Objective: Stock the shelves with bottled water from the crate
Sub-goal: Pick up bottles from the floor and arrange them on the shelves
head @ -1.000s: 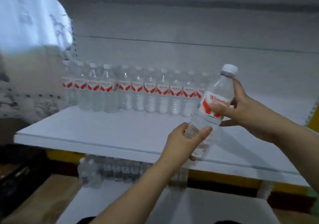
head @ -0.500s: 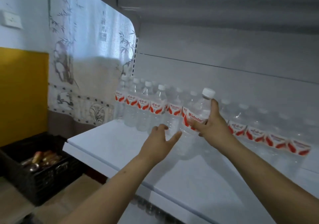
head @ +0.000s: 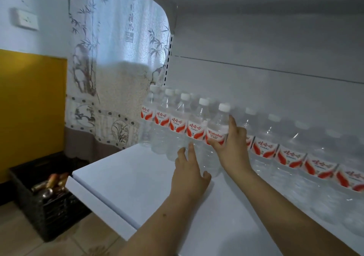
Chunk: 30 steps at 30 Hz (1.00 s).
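The step in hand looks like seating one more bottle in the front row of the shelf. To the left of both hands stand four clear plastic water bottles with white caps and red-and-white labels (head: 177, 125), shoulder to shoulder. The left hand (head: 189, 175) reaches in with straight, spread fingers; their tips rest against the lower body of the clear, white-capped bottle being placed (head: 216, 135), and it holds nothing. The right hand (head: 232, 149) wraps that bottle at its label, thumb across the front and forefinger up along the shoulder. The bottle stands upright at the right end of the front row, touching its neighbour. To finish well, I would press it flush and square with the label forward, steady the base with the left fingers, then loosen the right hand slowly so the row is not jostled. To the right of the hands a back row of the same bottles (head: 291, 153) runs on along the rear panel.

The white flat shelf board (head: 137, 178) is smooth, so bottles should slide easily. Far left of the hands, on the tiled floor, sits a black woven crate (head: 39, 212) with indistinct contents; behind it are a yellow wall panel (head: 31, 107) and a white bamboo-printed curtain (head: 110, 62).
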{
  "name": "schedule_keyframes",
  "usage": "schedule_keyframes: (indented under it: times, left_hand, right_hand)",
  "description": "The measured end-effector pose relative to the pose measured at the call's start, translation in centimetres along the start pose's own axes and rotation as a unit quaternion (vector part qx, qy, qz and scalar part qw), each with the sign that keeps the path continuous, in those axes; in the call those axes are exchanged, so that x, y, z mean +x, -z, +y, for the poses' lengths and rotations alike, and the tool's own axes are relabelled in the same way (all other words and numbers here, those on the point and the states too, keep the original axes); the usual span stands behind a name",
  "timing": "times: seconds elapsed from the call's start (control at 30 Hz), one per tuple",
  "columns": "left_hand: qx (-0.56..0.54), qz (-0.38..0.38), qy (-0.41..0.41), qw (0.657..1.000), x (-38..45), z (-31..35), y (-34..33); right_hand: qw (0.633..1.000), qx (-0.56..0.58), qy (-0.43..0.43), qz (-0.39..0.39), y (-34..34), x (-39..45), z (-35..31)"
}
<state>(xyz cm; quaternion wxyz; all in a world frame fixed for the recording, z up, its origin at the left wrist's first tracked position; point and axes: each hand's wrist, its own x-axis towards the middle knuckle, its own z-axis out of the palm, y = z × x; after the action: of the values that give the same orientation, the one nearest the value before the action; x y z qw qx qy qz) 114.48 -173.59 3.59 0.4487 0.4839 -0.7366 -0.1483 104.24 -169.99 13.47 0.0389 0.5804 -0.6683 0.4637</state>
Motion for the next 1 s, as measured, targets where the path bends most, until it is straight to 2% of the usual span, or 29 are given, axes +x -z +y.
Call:
schedule_keyframes:
  times: [0.2,0.3,0.47,0.6,0.83,1.0]
  left_hand:
    - [0.02,0.018,-0.04,0.999,-0.2,0.8,1.0]
    - [0.047,-0.017,-0.016,0.999,-0.6,1.4,1.1]
    - [0.073,-0.118,0.003,0.99,-0.6,1.8,3.5]
    - [0.065,-0.131,0.012,0.989,-1.6,3.9,5.9]
    - [0.045,-0.144,-0.087,0.985,-7.4,12.7,7.2]
    - [0.05,-0.153,-0.139,0.977,-11.8,19.3,7.1]
  right_hand:
    - [0.998,-0.058,-0.008,-0.011,0.2,0.8,0.5]
    - [0.997,-0.07,-0.022,-0.014,0.3,0.9,0.1]
    - [0.992,-0.08,-0.061,-0.078,2.1,0.0,-0.9]
    - [0.994,-0.084,-0.049,-0.047,5.7,-1.9,-1.4]
    - [0.997,-0.066,0.013,-0.024,14.8,-5.0,-3.4]
    - [0.995,-0.099,0.019,0.006,22.4,-8.1,-3.6]
